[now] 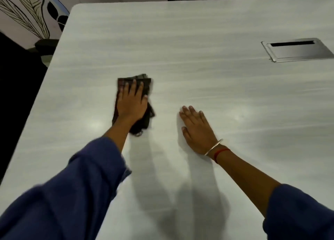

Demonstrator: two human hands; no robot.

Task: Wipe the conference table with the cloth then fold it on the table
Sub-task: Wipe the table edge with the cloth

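A dark, crumpled cloth (146, 88) lies on the pale wood-grain conference table (198, 32), left of centre. My left hand (132, 102) presses flat on top of the cloth with fingers spread, covering most of it; the cloth's edges show around the fingers and wrist. My right hand (197, 129) rests palm-down on the bare tabletop to the right of the cloth, apart from it, holding nothing. A metal bangle and a red thread sit on the right wrist.
A metal cable hatch (298, 50) is set into the table at the far right. The table's left edge runs diagonally past a dark chair (45, 44). A wall with leaf drawings (23, 10) stands beyond the far left corner.
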